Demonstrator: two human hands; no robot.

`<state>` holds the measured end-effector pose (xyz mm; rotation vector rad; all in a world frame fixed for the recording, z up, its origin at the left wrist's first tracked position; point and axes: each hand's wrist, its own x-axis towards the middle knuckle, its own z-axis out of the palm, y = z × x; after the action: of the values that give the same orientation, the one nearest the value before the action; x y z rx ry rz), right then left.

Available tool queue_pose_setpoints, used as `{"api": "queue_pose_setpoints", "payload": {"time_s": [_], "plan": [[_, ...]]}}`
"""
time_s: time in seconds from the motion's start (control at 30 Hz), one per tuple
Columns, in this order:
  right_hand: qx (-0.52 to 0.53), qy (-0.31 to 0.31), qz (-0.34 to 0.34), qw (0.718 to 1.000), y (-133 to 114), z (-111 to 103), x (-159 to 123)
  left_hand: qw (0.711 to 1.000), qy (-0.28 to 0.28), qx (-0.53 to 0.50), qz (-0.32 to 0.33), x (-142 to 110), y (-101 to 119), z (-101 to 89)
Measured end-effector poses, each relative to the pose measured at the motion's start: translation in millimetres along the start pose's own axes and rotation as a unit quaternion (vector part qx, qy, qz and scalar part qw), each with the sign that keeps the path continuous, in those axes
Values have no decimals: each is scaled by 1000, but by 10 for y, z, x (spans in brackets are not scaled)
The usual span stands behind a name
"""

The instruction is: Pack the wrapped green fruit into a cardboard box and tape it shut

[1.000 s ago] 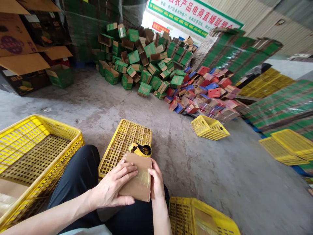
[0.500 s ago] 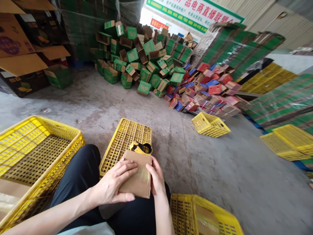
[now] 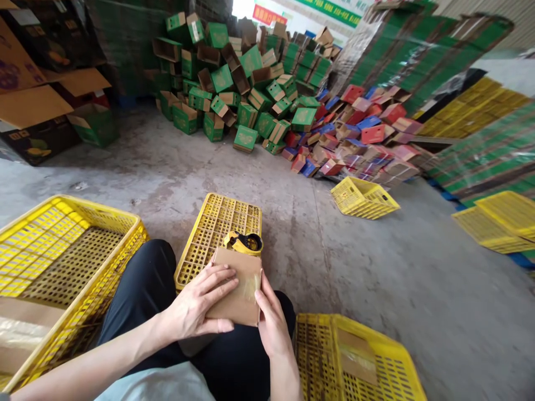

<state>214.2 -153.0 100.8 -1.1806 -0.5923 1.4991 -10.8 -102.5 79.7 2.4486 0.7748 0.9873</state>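
A small brown cardboard box point(image 3: 238, 292) with clear tape along its top rests above my lap. My left hand point(image 3: 196, 306) lies over its left side, fingers spread across the top and thumb under the near edge. My right hand point(image 3: 271, 323) presses against its right side, fingers pointing up along the taped edge. A yellow tape dispenser point(image 3: 244, 243) sits just beyond the box on an upturned yellow crate point(image 3: 217, 225).
A large yellow crate point(image 3: 62, 262) stands at my left and holds cardboard. Another yellow crate point(image 3: 355, 362) lies at my lower right. Piles of green boxes point(image 3: 234, 83) and red and blue boxes point(image 3: 359, 139) cover the far floor. Flat stacks point(image 3: 480, 161) stand on the right.
The view has tilted down slightly. My right hand has slid lower along the box's right side. My left hand stays on the box.
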Motion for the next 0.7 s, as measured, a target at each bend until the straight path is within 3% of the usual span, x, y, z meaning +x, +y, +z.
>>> {"api": "queue_pose_setpoints", "payload": {"time_s": [0.3,0.5,0.7], "plan": [[30,1,-27,999,19,92,-174,1000,-3,-4,0,-43,23,19],[3,87,-58,995,88,176,-111,1000,0,-13,-2,-16,14,3],[43,32,-51,997,56,182,-195,1000,-1,-9,-4,-41,27,33]]}}
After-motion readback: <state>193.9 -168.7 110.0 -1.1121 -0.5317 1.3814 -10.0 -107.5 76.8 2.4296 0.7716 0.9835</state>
